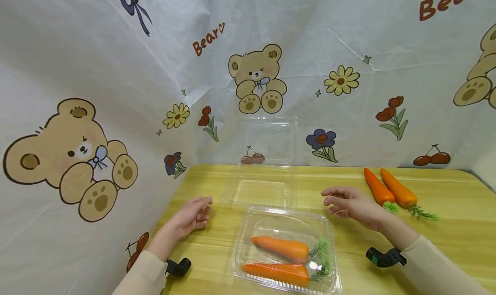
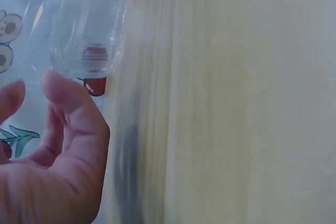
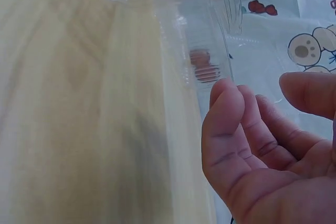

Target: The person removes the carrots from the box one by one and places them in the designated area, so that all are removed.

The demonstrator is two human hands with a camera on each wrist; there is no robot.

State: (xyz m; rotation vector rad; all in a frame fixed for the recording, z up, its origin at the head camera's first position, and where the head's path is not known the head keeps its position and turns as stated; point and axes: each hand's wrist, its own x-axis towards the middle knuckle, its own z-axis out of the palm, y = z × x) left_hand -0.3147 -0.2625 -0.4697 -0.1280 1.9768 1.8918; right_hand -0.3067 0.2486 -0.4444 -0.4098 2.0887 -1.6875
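Observation:
In the head view a closed clear plastic clamshell box (image 1: 253,226) lies on the table near its front, with an upper carrot (image 1: 280,247) and a lower carrot (image 1: 277,273) inside, green tops to the right. Behind it stands a second clear clamshell box (image 1: 261,191), its lid (image 1: 267,142) raised against the backdrop. My left hand (image 1: 190,217) hovers left of the boxes with loosely bent fingers, holding nothing. To the right, my right hand (image 1: 354,206) is likewise loosely bent and holds nothing. Both wrist views show the thumb apart from the fingers, with clear plastic beyond.
Two more carrots, one (image 1: 379,187) beside another (image 1: 399,189), lie at the back right of the wooden table (image 1: 457,239). A white sheet (image 1: 310,36) printed with bears and flowers hangs behind and at the left. Black wrist devices sit on both arms.

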